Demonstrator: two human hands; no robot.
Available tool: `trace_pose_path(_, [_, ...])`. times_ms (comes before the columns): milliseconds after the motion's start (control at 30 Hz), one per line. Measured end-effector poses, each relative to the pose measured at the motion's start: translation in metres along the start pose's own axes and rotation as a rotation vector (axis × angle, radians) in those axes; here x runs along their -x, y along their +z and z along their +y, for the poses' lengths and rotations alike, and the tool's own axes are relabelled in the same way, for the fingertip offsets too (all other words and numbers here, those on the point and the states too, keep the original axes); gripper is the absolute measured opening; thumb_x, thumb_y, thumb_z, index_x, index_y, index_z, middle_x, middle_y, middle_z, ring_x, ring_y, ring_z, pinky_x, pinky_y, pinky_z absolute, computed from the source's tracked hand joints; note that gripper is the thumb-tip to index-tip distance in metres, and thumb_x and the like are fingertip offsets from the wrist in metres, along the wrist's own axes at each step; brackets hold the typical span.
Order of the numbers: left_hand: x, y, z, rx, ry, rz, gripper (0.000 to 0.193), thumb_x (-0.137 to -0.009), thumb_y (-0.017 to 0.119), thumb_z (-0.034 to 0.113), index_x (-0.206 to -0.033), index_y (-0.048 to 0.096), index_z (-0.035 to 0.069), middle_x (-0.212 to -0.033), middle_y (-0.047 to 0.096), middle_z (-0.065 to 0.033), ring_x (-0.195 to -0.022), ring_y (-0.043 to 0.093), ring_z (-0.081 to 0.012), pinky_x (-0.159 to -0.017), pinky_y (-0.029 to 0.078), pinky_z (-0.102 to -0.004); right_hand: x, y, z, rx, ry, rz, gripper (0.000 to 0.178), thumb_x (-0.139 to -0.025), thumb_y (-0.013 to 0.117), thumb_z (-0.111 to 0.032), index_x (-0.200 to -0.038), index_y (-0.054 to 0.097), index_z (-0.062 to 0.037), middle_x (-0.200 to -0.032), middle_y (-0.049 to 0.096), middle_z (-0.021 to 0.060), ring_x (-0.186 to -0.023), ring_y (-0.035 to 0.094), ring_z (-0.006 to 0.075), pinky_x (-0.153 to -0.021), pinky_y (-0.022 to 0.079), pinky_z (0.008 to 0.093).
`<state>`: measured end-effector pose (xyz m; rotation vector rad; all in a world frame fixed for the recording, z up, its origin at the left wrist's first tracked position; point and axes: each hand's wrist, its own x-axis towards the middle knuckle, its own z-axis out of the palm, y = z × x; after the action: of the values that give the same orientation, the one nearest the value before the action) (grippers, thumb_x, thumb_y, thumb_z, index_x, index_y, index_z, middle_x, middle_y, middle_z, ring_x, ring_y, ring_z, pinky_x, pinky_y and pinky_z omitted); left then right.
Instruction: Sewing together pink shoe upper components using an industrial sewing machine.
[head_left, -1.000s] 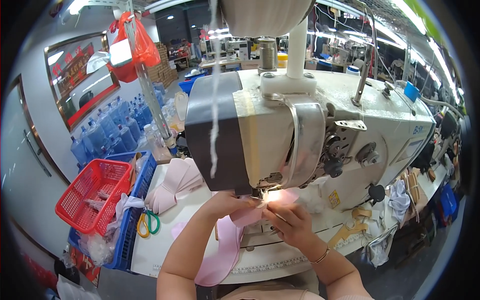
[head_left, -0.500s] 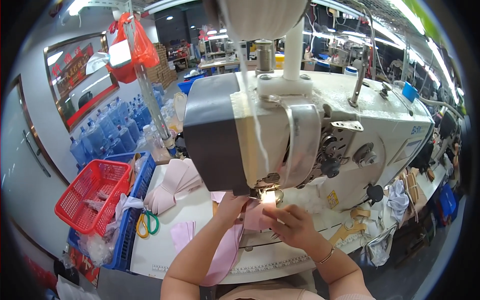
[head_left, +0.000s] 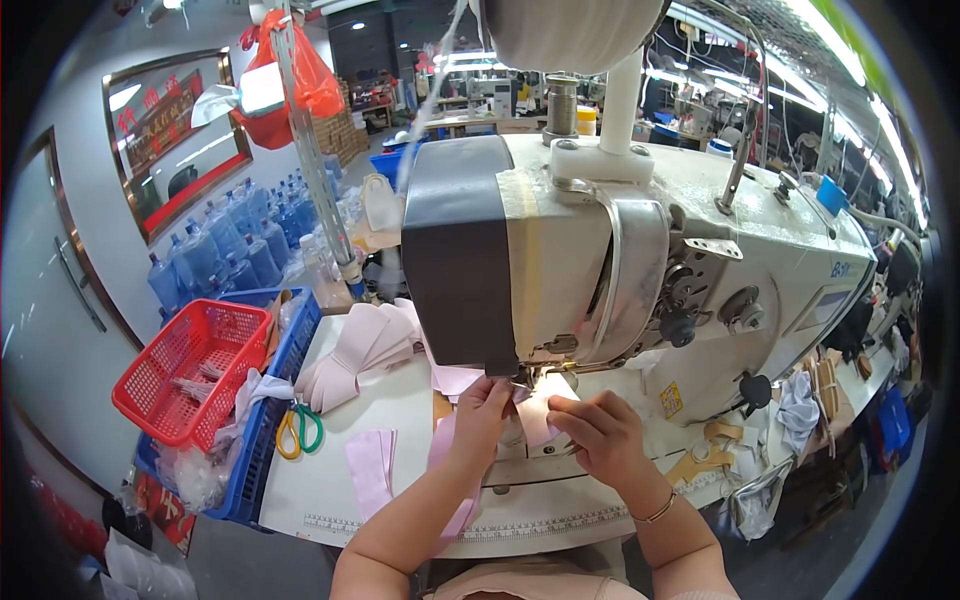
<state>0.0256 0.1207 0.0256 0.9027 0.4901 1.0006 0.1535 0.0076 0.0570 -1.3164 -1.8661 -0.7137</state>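
A pale pink fabric piece lies under the lit needle area of a white sewing machine. My right hand pinches its right edge between thumb and fingers; a bracelet circles that wrist. On the other side, my left hand is closed, its thumb and fingertips pressed together at the piece's left edge, close to the needle. A small dark bit shows by those fingertips, too small to name. Longer pink pieces lie on the white table, some partly under my left forearm.
Left on the table are scissors with yellow and green handles and a fan of pale cut pieces. A red basket sits on a blue crate beside the table. Tan strips lie at right.
The view has shifted, so the machine appears farther right. The pink piece has turned under the needle, and my right hand has drawn slightly right with its edge. My left fingertips have risen.
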Motion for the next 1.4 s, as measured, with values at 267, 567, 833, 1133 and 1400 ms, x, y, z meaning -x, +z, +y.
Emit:
trace_pose_path(267, [-0.022,-0.029,0.024,-0.684,0.480,0.035,0.010,-0.081,0.056,0.008,-0.083,0.058,-0.002,-0.068,0.057,-0.0031,-0.057,0.050,-0.0072,-0.052,0.037,-0.0195,-0.003,0.000,0.038,-0.073,0.096,-0.032,0.037,-0.056,0.059,0.004,-0.088,0.061,-0.0158,-0.085,0.062,-0.0021,-0.070,0.052,0.0237,-0.063,0.046,0.0327])
trace_pose_path(567, [-0.025,-0.012,0.061,-0.763,-0.196,-0.409,0.038,-0.073,0.068,0.015,-0.104,0.053,0.001,-0.080,0.060,-0.0057,-0.062,0.055,-0.0105,-0.050,0.041,-0.0217,-0.001,-0.001,0.021,-0.017,0.027,0.011,0.033,-0.059,0.061,-0.003,-0.089,0.061,-0.0154,-0.095,0.060,-0.0093,-0.065,0.048,0.0132,-0.061,0.045,0.0262])
trace_pose_path(833, [-0.018,-0.003,0.067,-0.705,-0.170,-0.359,0.030,-0.073,0.066,0.009,-0.100,0.057,-0.001,-0.081,0.061,-0.0055,-0.066,0.057,-0.0097,-0.054,0.044,-0.0217,-0.010,0.010,0.036,0.009,0.049,-0.007,0.032,-0.062,0.061,-0.002,-0.090,0.063,-0.0180,-0.076,0.061,-0.0030,-0.062,0.053,0.0177,-0.058,0.043,0.0307])
trace_pose_path(1133, [-0.003,0.009,0.068,-0.644,-0.244,-0.171,0.024,-0.077,0.062,0.006,-0.100,0.058,-0.001,-0.085,0.063,-0.0072,-0.074,0.059,-0.0108,-0.060,0.045,-0.0195,-0.006,0.015,0.043,-0.042,0.115,-0.038,0.043,-0.056,0.060,0.004,-0.093,0.064,-0.0175,-0.066,0.056,0.0005,-0.062,0.052,0.0212,-0.059,0.043,0.0330])
trace_pose_path(1400, [0.029,-0.016,0.003,-0.144,-0.147,-0.199,0.015,-0.086,0.057,0.017,-0.093,0.060,0.004,-0.072,0.053,0.0050,-0.060,0.041,-0.0018,-0.053,0.031,-0.0168,0.021,-0.008,0.029,-0.133,0.260,0.036,0.038,-0.059,0.055,0.010,-0.090,0.061,-0.0096,-0.095,0.062,0.0054,-0.070,0.058,0.0243,-0.059,0.048,0.0333])
